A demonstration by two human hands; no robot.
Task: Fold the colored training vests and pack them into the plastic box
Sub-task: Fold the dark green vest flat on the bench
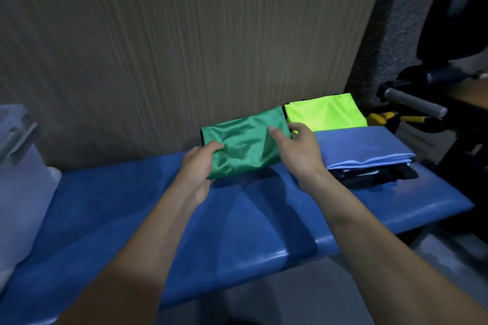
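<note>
Head view: A folded green vest (244, 143) is held above the blue padded bench (237, 219), just clear of its far edge. Left hand (196, 171) grips the vest's 8 o'clock corner, thumb on top, fingers beneath. Right hand (295, 150) pinches the vest's 3 o'clock edge. At 2 o'clock lies a lime vest (326, 113); a light-blue vest (361, 146) tops a dark pile. The plastic box (18, 166) stands at 9 o'clock.
</note>
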